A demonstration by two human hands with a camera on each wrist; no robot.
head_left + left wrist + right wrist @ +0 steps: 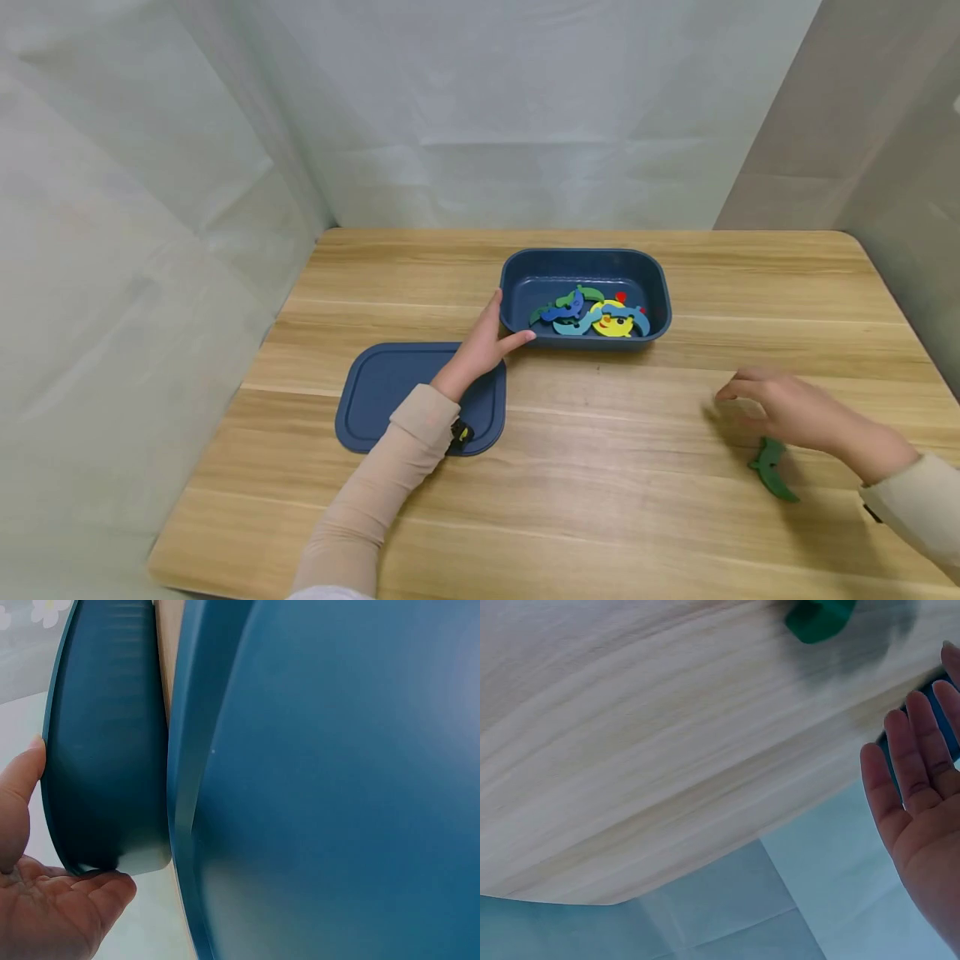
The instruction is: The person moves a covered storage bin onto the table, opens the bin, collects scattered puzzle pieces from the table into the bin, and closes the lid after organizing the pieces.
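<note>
Blue plastic dominates our view: a dark blue rectangular plastic container (585, 297) sits toward the far middle of the light wooden desk (600, 467), and a matching flat dark blue lid (390, 392) lies on the desk just near-left of it, not touching as far as we can tell. Inside the container we see a heap of colourful curved foam puzzle pieces (592, 312) in green, blue, teal, yellow and red.

We note the left hand (483, 346) set against the container's near-left corner, thumb along the front wall and fingers up the left side; the left wrist view shows the thumb and palm (45, 900) touching the container's wall (105, 765), fingers fairly straight, pressing rather than wrapping. Its forearm in a beige sleeve (375, 492) crosses over the lid.

We note the right hand (787, 408) hovering above the desk at the near right, well apart from the container, fingers relaxed and spread, grasping nothing; the right wrist view shows the open palm (922, 817). One dark green curved foam piece (771, 468) lies flat on the desk just beneath and behind that hand, seemingly untouched.
</note>
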